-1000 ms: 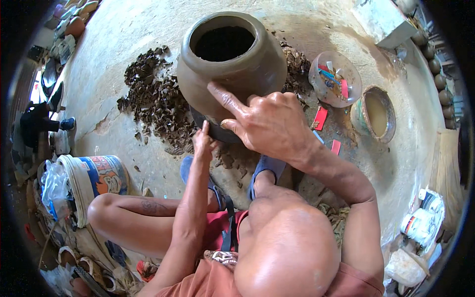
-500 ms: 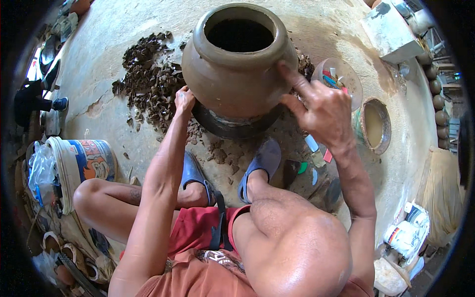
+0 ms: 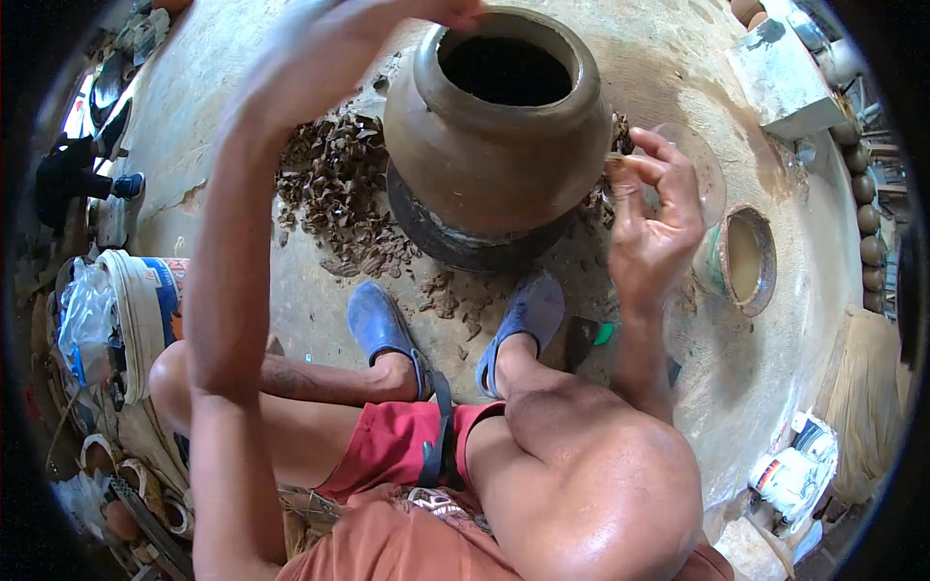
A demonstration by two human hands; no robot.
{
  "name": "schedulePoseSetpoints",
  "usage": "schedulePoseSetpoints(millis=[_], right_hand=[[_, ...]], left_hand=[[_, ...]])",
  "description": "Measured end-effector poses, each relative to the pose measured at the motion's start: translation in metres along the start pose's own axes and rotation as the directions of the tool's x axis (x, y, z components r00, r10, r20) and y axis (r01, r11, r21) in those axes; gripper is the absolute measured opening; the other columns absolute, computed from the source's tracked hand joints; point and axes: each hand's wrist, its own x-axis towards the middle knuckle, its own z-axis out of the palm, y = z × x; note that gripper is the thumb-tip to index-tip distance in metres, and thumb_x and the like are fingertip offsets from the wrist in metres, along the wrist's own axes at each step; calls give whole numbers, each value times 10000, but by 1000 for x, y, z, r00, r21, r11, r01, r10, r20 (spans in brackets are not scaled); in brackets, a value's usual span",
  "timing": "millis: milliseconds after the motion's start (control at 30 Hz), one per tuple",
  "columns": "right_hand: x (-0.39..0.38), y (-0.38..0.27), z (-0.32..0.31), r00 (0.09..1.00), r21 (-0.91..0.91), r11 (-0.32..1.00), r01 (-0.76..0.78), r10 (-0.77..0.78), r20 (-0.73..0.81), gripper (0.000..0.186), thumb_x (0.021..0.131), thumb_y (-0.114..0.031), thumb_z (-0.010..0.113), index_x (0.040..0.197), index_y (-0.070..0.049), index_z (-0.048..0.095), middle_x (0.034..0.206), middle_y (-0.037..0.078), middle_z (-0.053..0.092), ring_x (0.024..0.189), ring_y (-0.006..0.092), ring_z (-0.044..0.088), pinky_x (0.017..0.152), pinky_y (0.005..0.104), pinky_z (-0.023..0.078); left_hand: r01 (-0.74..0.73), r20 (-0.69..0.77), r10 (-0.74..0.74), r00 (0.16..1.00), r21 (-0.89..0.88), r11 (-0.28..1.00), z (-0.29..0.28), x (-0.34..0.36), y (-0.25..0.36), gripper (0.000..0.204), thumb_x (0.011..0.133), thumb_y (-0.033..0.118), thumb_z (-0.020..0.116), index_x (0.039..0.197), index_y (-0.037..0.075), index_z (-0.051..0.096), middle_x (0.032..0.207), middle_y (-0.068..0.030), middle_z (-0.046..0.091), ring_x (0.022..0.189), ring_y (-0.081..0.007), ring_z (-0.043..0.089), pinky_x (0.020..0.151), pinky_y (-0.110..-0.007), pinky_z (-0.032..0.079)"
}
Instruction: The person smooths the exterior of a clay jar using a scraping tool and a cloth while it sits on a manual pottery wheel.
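A large round clay pot (image 3: 494, 160) with a thick rolled rim stands upright on a dark round base (image 3: 465, 254); its wide mouth is dark inside. My left hand (image 3: 363, 34) is raised across the top left, its fingertips by the left of the pot's rim. It is smeared by motion and partly cut off by the picture's edge. Just right of the pot's wall is my right hand (image 3: 661, 208), palm turned up. Its thumb and forefinger are pinched together, with a small bit at the tips that I cannot make out.
Brown clay scraps (image 3: 339, 179) lie heaped left of the pot. To the right are a round translucent dish (image 3: 710, 179) and a bowl of cloudy liquid (image 3: 744, 254). A white bucket (image 3: 131, 320) stands at left, a pale block (image 3: 783, 77) at far right.
My left hand has left the dark base's left edge and swung up towards the rim. My right hand has drawn off the pot's shoulder, turned over and pinched. The pot appears slightly further right.
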Motion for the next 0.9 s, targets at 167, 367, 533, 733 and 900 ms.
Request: schedulePoseSetpoints(millis=[167,367,533,733,900], right_hand=[[-5,-23,39,998,-85,996,-21,25,52,1139,735,-553,907,1579,-21,358,1566,334,385,1452,517,381,1174,600,359],[-2,-38,56,977,-225,966,-131,164,133,1488,621,-584,963,1654,11,73,1647,378,211,1537,533,245,1222,567,328],[12,-23,40,948,-190,959,-209,246,201,1439,632,-518,982,1645,36,122,1628,371,287,1531,483,311,1220,526,350],[26,38,2,861,181,846,-502,469,194,1133,725,-330,973,1591,47,347,1536,224,529,1416,272,498,1183,422,406],[5,-5,28,954,89,953,-290,280,112,944,680,-443,967,1377,61,578,1502,337,490,1418,450,488,1160,489,423]], left_hand=[[-357,469,89,879,522,775,67,12,40,651,1060,305,590,1640,135,348,1442,-281,599,1003,-338,761,945,-386,581],[-846,864,165,475,397,355,52,30,14,570,1091,228,483,1636,315,340,1722,-183,227,1160,-376,706,959,-391,600],[-624,793,-88,603,538,567,60,38,22,659,1081,556,433,1671,317,263,1611,-196,451,1325,-381,611,1049,-429,530],[-291,591,-272,759,682,671,63,32,35,801,1027,750,373,1682,307,245,1486,-204,599,1319,-377,614,1060,-420,491],[-474,760,38,648,363,802,71,64,0,649,1086,457,424,1661,181,308,1500,-199,580,1296,-322,632,1164,-487,390]])
